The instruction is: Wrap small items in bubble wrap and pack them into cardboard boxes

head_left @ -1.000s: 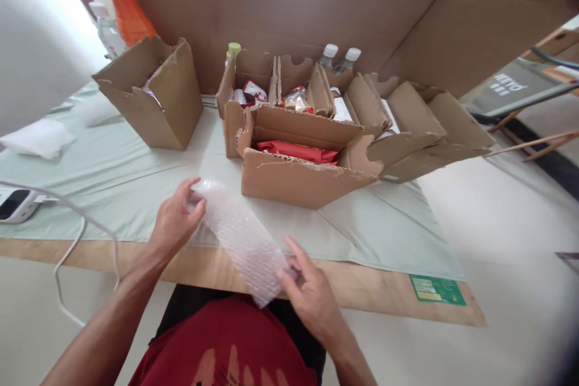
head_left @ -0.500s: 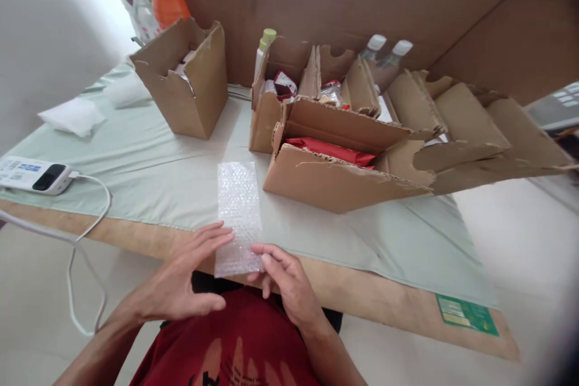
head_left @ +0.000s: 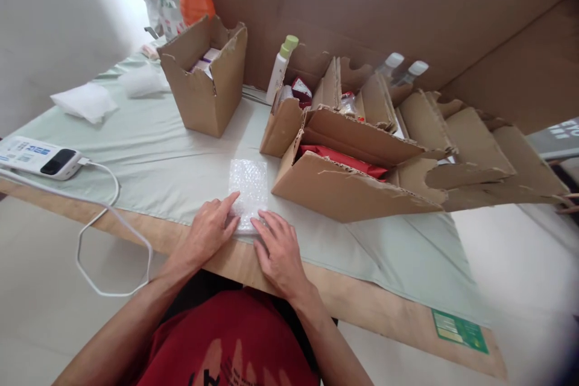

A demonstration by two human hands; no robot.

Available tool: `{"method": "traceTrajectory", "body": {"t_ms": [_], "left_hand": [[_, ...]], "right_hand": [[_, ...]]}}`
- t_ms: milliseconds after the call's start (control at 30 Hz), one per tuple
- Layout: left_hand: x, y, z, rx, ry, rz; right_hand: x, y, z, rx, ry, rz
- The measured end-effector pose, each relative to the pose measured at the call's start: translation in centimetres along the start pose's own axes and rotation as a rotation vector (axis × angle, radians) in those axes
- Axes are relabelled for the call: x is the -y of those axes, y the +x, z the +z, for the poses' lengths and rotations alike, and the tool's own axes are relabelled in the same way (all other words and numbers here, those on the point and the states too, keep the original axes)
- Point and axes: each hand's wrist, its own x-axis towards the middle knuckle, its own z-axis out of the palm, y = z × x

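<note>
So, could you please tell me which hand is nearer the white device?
Left. The left hand lies right of the white device, at the bubble wrap; the right hand is farther right.

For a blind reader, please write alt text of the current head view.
A person's left hand and right hand touch bubble wrap on a cloth-covered table. Beyond stand open cardboard boxes, one holding a red packet; a white device with a cable lies at left.

Red shirt (head_left: 226,332), white device (head_left: 38,158): lettering unreadable
</note>
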Motion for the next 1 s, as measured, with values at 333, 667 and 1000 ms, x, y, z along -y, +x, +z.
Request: {"method": "traceTrajectory", "body": {"t_ms": [333,667,1000], "left_hand": [[-1.5,-4.0,-2.8,-0.002,-0.08,0.26],[-0.5,-2.3,-0.3,-0.114,0.025,0.064],[-1.5,-4.6,-2.1,-0.034,-0.085,0.132]], "right_hand": [[0.2,1.3,-1.4,0.142,0.107,-0.001],[0.3,0.2,-0.9,-0.111,-0.074,-0.079],[0.8,0.8,-1.0,0.118,0.177,0.066]]}}
